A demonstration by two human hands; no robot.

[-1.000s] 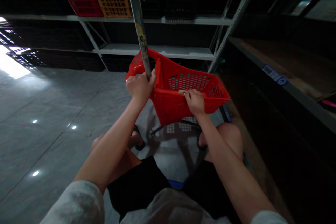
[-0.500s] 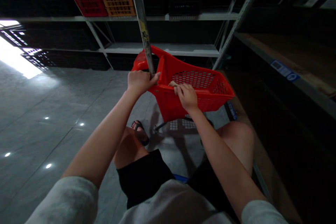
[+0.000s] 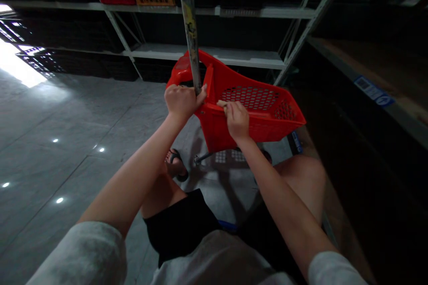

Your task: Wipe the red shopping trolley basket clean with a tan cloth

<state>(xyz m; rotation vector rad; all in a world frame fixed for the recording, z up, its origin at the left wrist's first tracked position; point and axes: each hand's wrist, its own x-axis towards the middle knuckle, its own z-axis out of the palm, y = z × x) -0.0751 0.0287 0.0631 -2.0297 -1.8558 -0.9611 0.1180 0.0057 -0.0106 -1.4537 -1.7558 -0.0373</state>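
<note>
A red cart stood on the floor beyond the person's knees, its handle end to the left and its basket pointing right. At the near rim of the basket, the right hand had its fingers drawn together on a small tan scrap, perhaps cloth, one end poking out to the left. That pinch looked shallow; if the fingers slackened, the scrap could drop into the basket or to the floor.

Just left, the left hand was curled around the low part of a metal pole; the hand hid the pole's lower end, so whether it was fixed to anything could not be told. Were it loose, a weak grip could let it tip against the far shelf.

The cart's foot seemed to end in a wheel, so a hard push on the rim might roll the cart, knocking the sandaled foot nearby or bumping the ledge on the right.
</note>
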